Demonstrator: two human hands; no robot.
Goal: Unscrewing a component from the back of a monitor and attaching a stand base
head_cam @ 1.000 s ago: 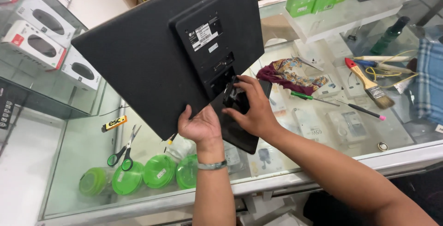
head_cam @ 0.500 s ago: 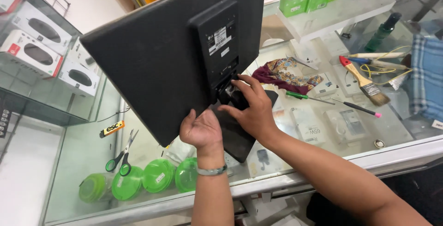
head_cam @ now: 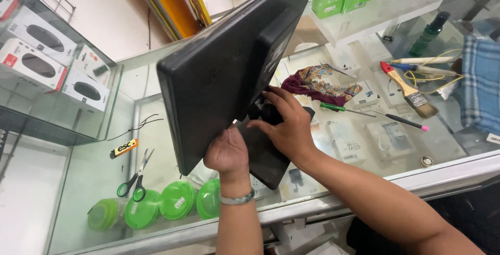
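Observation:
A black flat monitor (head_cam: 219, 72) is held tilted over a glass counter, its back toward me. My left hand (head_cam: 226, 151), with a metal bracelet on the wrist, grips the monitor's lower edge from below. My right hand (head_cam: 286, 125) wraps around the black stand neck where it meets the monitor's back. The stand's flat black base (head_cam: 263, 158) hangs below, between my hands.
The glass counter (head_cam: 364, 182) carries green-handled scissors (head_cam: 136, 179), a utility knife (head_cam: 124, 148), a patterned cloth (head_cam: 320, 83), a green-handled screwdriver (head_cam: 344, 110), a pink-tipped tool (head_cam: 401, 121) and a red-handled paintbrush (head_cam: 409, 91). Green round containers (head_cam: 172, 200) lie under the glass. Boxed goods stand at left (head_cam: 36, 65).
The monitor has swung toward me and turned more edge-on, so its back panel is less visible. Both hands kept their hold and shifted with it.

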